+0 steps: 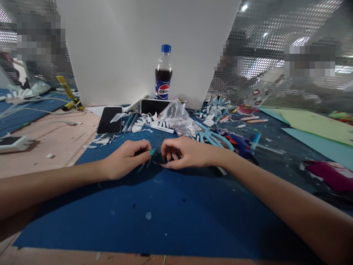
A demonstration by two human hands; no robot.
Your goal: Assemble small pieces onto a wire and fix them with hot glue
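Note:
Over the middle of the blue mat (143,232), my left hand (122,158) pinches a small teal-green piece (152,151) between thumb and fingers. Thin green strands hang below that pinch. Just to its right, my right hand (183,152) is bent inward with curled fingers, its thumb tip close to the index finger. A thin dark line runs near that thumb, but I cannot tell what it is or whether the fingers grip it. The two hands are a short gap apart.
Behind the hands lie phones (109,120), a white marker (162,128), a clear plastic bag (178,116), blue scissors (211,136) and scraps (216,110). A cola bottle (163,79) stands against a white panel (116,48). Coloured sheets (317,121) lie at right.

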